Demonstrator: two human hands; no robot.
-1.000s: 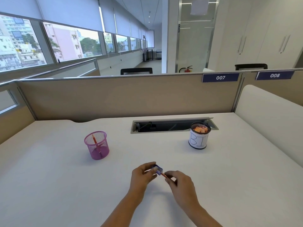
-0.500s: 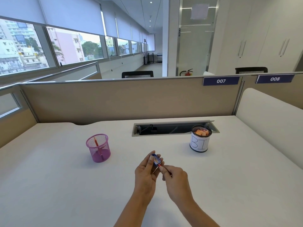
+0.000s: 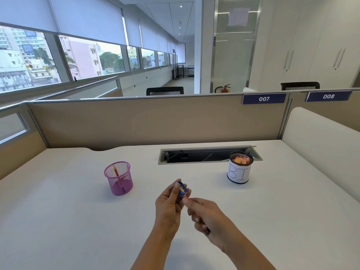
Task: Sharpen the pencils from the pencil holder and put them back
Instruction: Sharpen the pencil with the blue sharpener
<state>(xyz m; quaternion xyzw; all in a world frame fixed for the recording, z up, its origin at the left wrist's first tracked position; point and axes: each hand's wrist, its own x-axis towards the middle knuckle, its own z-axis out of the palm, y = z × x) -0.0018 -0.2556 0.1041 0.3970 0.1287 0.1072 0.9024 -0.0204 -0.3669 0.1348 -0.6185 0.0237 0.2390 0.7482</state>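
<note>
My left hand [image 3: 169, 206] pinches a small blue sharpener [image 3: 182, 189] above the white desk [image 3: 78, 221]. A red pencil [image 3: 187, 198] has its tip in the sharpener, and my right hand [image 3: 207, 217] is closed around its shaft, which is mostly hidden and a little blurred. To the left stands a pink mesh pencil holder [image 3: 118, 178] with a red pencil [image 3: 116, 170] leaning inside it.
A black mesh cup with a white label [image 3: 239, 173] holds pencil shavings at the back right. Behind it lies an open cable slot [image 3: 206, 155] in the desk. Beige partitions [image 3: 155, 121] close the back and sides.
Both hands have lifted and turned so the sharpener now points upward. The camera view has tilted up a little. The pencil stays in the sharpener.
</note>
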